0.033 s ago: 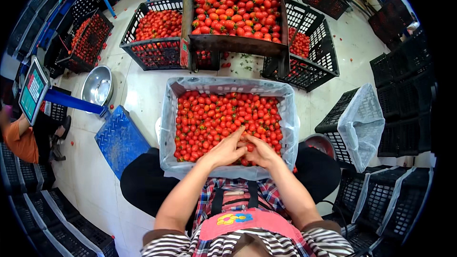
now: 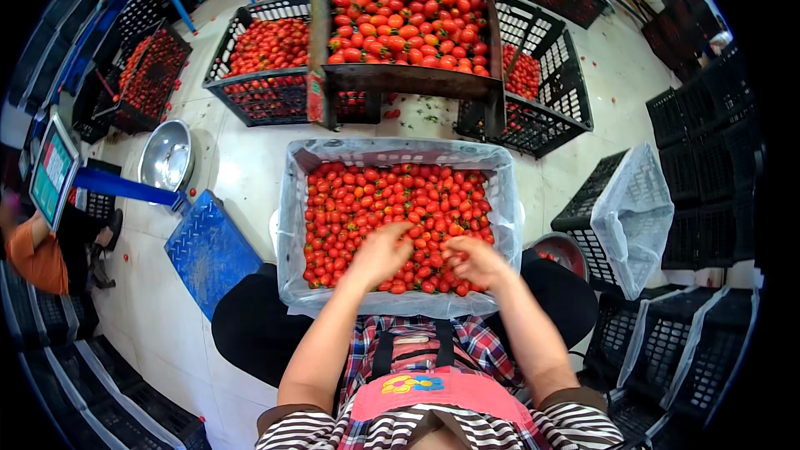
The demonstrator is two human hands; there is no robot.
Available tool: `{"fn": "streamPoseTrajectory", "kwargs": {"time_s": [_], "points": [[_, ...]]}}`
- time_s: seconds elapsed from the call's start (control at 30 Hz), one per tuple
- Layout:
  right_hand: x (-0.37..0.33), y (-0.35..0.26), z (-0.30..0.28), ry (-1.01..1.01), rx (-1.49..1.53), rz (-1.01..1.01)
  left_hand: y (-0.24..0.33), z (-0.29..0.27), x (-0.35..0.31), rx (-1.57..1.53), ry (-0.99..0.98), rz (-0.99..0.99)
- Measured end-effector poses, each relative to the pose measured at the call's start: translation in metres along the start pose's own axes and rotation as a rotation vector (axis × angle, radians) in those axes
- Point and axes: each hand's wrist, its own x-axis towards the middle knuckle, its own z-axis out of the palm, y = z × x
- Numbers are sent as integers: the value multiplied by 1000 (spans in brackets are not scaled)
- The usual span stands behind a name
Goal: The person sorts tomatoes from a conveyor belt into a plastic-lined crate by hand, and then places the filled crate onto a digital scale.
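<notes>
Nearest, just short of the lined crate (image 2: 400,147), a pink panel (image 2: 492,404) with a yellow and a blue flower shows on the person's clothing, and black-trousered legs (image 2: 258,321) flank the crate's near corners. Inside the crate, small red tomatoes (image 2: 358,196) form a broad layer within the cloudy plastic liner. Over the crate's near half, the left hand (image 2: 382,257) is loosely curled at the tomatoes, and the right hand (image 2: 479,263) is bent beside it, nearer the crate's right wall. The two are apart from each other; both are blurred, so I cannot tell whether either grips a tomato. Left of the crate lies a blue ridged platform (image 2: 212,246), with a shiny metal bowl (image 2: 167,158) just beyond it. Right of the crate, past the person's leg, stands another crate draped in plastic (image 2: 629,217). Beyond the crate's far wall, a metal tray (image 2: 408,79) heaped with tomatoes stands between a left mesh crate (image 2: 283,7) and a right mesh crate (image 2: 560,58), both holding more tomatoes
</notes>
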Motion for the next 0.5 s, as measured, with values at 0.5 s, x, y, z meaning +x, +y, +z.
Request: {"fn": "streamPoseTrajectory", "kwargs": {"time_s": [0.5], "points": [[-15,-279,110,271,-450,-1295,-72,46,116,1043,-212,34]]}}
